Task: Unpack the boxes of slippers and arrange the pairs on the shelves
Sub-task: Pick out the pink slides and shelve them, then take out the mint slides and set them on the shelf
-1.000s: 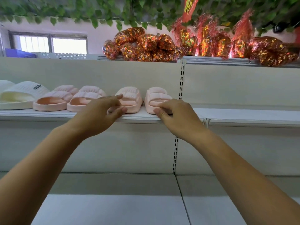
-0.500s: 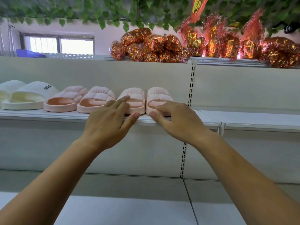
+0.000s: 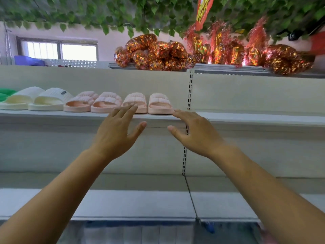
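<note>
The shelf (image 3: 246, 118) carries a row of slippers: a green one (image 3: 6, 95) at far left, a white pair (image 3: 35, 100), then two pink pairs with ribbed straps. The left hand (image 3: 116, 134) and right hand (image 3: 197, 134) are spread, holding nothing, before the right pink pair (image 3: 158, 103).

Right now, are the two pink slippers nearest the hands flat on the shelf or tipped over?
Flat. Both pink slippers sit soles down on the shelf, straps up, side by side.
</note>
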`<action>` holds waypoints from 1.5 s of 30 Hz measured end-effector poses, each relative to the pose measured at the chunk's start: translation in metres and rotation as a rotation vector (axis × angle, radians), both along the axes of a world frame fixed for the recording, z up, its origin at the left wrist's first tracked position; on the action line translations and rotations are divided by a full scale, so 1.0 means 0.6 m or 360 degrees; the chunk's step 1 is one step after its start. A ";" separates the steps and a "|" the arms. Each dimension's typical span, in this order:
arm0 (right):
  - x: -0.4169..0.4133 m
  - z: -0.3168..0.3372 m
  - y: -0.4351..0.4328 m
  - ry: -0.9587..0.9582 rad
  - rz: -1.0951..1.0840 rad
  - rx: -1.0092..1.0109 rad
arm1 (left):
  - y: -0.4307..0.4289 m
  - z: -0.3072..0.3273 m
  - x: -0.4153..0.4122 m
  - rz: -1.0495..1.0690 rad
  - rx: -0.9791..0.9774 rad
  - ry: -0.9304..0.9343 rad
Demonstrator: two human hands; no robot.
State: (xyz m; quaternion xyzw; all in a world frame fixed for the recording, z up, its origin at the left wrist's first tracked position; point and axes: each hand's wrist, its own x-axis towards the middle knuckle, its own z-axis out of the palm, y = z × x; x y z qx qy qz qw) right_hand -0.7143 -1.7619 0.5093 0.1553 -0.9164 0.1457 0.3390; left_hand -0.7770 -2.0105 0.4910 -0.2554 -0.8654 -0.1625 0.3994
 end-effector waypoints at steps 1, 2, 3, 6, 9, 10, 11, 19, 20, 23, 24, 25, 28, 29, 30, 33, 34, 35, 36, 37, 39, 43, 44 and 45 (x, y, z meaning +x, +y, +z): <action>0.031 -0.011 0.006 -0.0015 -0.0019 0.0028 | 0.000 -0.013 0.034 -0.0048 0.0006 0.0003; 0.061 -0.024 0.010 -0.0030 -0.0026 0.0057 | 0.000 -0.027 0.068 -0.0091 0.0003 0.0001; 0.091 -0.039 0.014 -0.0043 -0.0021 0.0082 | -0.001 -0.043 0.104 -0.0127 0.0000 -0.0007; 0.180 -0.096 0.016 -0.0166 0.0013 0.0081 | -0.006 -0.103 0.205 -0.0194 0.0025 -0.0086; 0.258 -0.169 0.005 -0.0314 0.0046 0.0085 | -0.017 -0.174 0.291 -0.0220 -0.0020 -0.0163; 0.281 -0.196 -0.002 -0.0375 0.0070 0.0077 | -0.025 -0.199 0.316 -0.0220 -0.0036 -0.0200; 0.302 -0.223 -0.009 -0.0434 0.0096 0.0068 | -0.035 -0.226 0.339 -0.0211 -0.0048 -0.0247; 0.427 -0.454 -0.130 -0.0983 0.0281 -0.0061 | -0.177 -0.435 0.512 0.0138 -0.0242 -0.0858; 0.441 -0.482 -0.146 -0.1057 0.0305 -0.0082 | -0.199 -0.458 0.531 0.0193 -0.0263 -0.0943; 0.474 -0.557 -0.194 -0.1244 0.0321 -0.0114 | -0.265 -0.516 0.581 0.0353 -0.0239 -0.1110; 0.482 -0.579 -0.210 -0.1313 0.0313 -0.0124 | -0.287 -0.532 0.594 0.0406 -0.0220 -0.1142; 0.489 -0.599 -0.226 -0.1394 0.0308 -0.0134 | -0.310 -0.548 0.605 0.0461 -0.0197 -0.1169; 0.502 -0.655 -0.280 -0.1577 0.0306 -0.0136 | -0.388 -0.604 0.630 0.0643 -0.0148 -0.1317; 0.501 -0.670 -0.301 -0.1620 0.0292 -0.0149 | -0.415 -0.623 0.634 0.0692 -0.0147 -0.1380; 0.498 -0.685 -0.325 -0.1660 0.0269 -0.0173 | -0.443 -0.642 0.637 0.0729 -0.0148 -0.1446; 0.480 -0.725 -0.412 -0.1769 0.0199 -0.0283 | -0.522 -0.687 0.638 0.0778 -0.0119 -0.1593; 0.472 -0.738 -0.444 -0.1799 0.0177 -0.0330 | -0.548 -0.699 0.633 0.0777 -0.0108 -0.1627; 0.464 -0.749 -0.477 -0.1830 0.0150 -0.0366 | -0.574 -0.710 0.627 0.0773 -0.0108 -0.1664; 0.456 -0.761 -0.510 -0.1866 0.0123 -0.0390 | -0.602 -0.721 0.617 0.0768 -0.0120 -0.1701; 0.446 -0.775 -0.543 -0.1913 0.0100 -0.0405 | -0.632 -0.735 0.605 0.0759 -0.0142 -0.1738; 0.426 -0.805 -0.604 -0.2037 0.0059 -0.0442 | -0.688 -0.767 0.580 0.0728 -0.0203 -0.1814; 0.380 -0.866 -0.702 -0.2316 -0.0041 -0.0506 | -0.774 -0.823 0.537 0.0639 -0.0268 -0.2115; 0.369 -0.880 -0.722 -0.2410 -0.0091 -0.0545 | -0.789 -0.836 0.529 0.0623 -0.0270 -0.2204; 0.360 -0.895 -0.742 -0.2495 -0.0152 -0.0589 | -0.803 -0.850 0.521 0.0607 -0.0284 -0.2297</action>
